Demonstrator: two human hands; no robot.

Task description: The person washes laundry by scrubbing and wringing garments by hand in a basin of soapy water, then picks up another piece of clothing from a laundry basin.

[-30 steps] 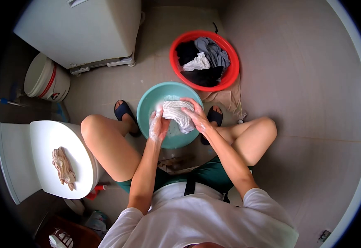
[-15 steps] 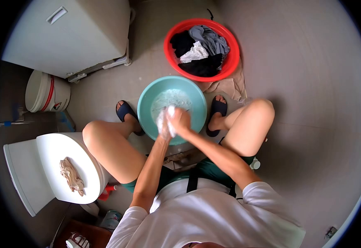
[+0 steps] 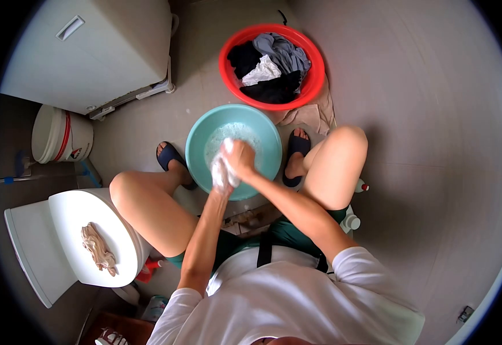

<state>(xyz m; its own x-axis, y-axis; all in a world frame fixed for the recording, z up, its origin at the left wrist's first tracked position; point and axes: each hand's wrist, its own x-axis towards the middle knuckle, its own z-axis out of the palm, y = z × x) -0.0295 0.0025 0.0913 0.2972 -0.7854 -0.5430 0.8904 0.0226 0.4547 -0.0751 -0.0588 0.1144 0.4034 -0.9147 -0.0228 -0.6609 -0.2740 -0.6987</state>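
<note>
A teal basin (image 3: 195, 133) with sudsy water stands on the floor between my feet. Over it, both my hands are pressed together around a small white cloth (image 3: 228, 147), wet and foamy. My right hand (image 3: 241, 158) closes over the cloth from the right side. Below and to the left, my left hand (image 3: 221, 179) is wrapped in white, with its fingers mostly covered by cloth or foam. The cloth's full shape is hidden by my hands.
Beyond the basin sits a red tub (image 3: 321, 69) of black, grey and white clothes. A beige cloth (image 3: 314, 118) lies beside it. To my left are a toilet (image 3: 67, 201) with a beige garment (image 3: 97, 248) on its lid, a white bucket (image 3: 49, 133) and a white appliance (image 3: 101, 52).
My hands stay together on the white cloth above the basin, with the right hand slightly shifted against the left. The whole view has moved a little, and my right knee sits lower and further left.
</note>
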